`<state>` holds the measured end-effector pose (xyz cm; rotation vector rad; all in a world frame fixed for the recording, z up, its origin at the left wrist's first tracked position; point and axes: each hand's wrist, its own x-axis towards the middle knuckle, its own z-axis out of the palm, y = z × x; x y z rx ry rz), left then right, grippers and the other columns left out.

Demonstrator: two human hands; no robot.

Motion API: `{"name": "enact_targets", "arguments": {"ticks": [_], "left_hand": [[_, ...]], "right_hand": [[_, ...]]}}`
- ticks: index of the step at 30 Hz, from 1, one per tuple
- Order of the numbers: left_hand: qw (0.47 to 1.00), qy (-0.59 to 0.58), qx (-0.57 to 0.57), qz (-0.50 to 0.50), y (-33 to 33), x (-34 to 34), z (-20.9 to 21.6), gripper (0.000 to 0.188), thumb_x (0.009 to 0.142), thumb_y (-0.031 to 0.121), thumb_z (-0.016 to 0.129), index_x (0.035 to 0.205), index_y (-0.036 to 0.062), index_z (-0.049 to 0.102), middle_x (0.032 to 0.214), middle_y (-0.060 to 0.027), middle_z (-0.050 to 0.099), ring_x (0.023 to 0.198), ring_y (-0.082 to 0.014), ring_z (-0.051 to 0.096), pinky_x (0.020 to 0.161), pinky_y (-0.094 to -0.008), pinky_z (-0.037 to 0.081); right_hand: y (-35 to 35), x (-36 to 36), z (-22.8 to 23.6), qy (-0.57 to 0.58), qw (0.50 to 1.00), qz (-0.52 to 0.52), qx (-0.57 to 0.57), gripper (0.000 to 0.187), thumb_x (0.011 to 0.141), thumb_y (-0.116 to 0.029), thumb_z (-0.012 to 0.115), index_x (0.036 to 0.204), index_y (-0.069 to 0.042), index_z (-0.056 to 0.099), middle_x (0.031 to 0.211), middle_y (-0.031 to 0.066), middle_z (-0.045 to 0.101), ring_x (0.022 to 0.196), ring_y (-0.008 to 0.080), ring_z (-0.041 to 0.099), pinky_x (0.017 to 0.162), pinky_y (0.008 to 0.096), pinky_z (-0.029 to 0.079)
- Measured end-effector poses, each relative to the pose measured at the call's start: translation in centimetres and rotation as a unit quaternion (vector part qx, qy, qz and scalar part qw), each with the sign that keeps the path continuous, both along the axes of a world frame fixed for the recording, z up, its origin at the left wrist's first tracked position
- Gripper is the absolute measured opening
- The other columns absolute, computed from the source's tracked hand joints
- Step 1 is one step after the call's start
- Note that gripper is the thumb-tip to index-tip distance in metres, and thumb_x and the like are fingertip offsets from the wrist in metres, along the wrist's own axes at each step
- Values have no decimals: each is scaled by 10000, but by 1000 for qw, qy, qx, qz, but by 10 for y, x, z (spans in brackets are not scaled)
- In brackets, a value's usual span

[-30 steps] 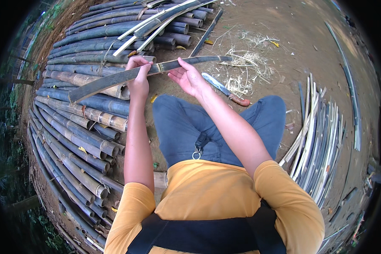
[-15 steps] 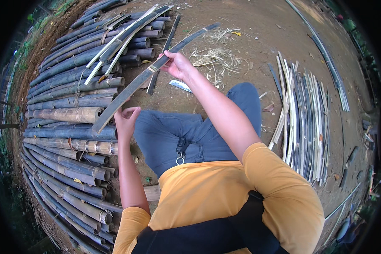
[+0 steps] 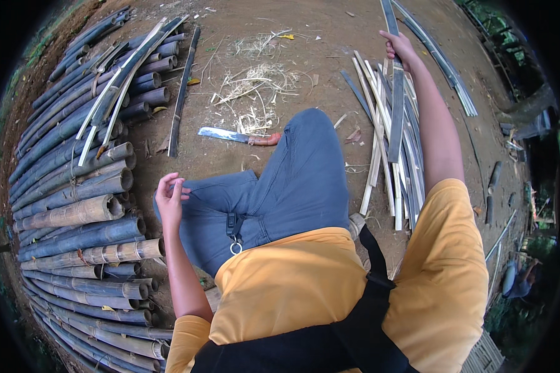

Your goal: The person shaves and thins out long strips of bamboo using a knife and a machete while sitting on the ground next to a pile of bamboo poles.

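Note:
My right hand (image 3: 402,50) is closed around a long, dark bamboo strip (image 3: 396,115), out to the right. The strip lies over or just above a pile of split bamboo strips (image 3: 374,177), light and dark; I cannot tell if it touches them. Beside my left thigh, my left hand (image 3: 170,198) is raised with loosely bent fingers apart, holding nothing. On the ground in front of my legs lies a large knife (image 3: 223,133) with a reddish-brown handle, its handle end next to my knee.
Many dark bamboo poles (image 3: 74,214) are stacked along my left, several split pieces (image 3: 126,81) on top. One dark strip (image 3: 184,93) lies beside the stack. Pale shavings (image 3: 255,87) are scattered ahead. More long strips (image 3: 442,59) lie at the far right.
My right hand has carried the bamboo strip from the left front over to the pile on the right. My left hand has let go of the strip's near end. The view has shifted rightward.

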<state>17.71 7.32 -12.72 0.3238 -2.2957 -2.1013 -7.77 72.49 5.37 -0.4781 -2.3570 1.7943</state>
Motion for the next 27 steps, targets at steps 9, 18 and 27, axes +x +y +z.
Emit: {"name": "enact_targets", "arguments": {"ticks": [9,18,27], "left_hand": [[998,-10,16,-62,38,-44,-26,220,988,121,611,1192,42,593,1028,-68,668,744,-139,668,600,-254,542],[992,-29,-35,-120,56,-59,-27,213,992,135,614,1186,50,592,992,-59,682,718,-125,664,568,-238,529],[991,-32,-43,-125,83,-62,-22,213,992,146,620,1182,52,595,993,-59,680,722,-121,659,585,-246,540]], "right_hand": [[99,252,-127,-115,963,-118,216,545,824,-72,657,1334,40,498,637,41,574,470,119,521,412,296,407],[55,385,-255,-159,941,-123,271,564,740,-171,711,1258,6,578,1008,250,692,904,385,683,833,419,521],[98,375,-276,-245,891,-133,358,628,785,-273,731,1363,-90,568,1122,270,681,1056,402,663,938,458,515]]}}
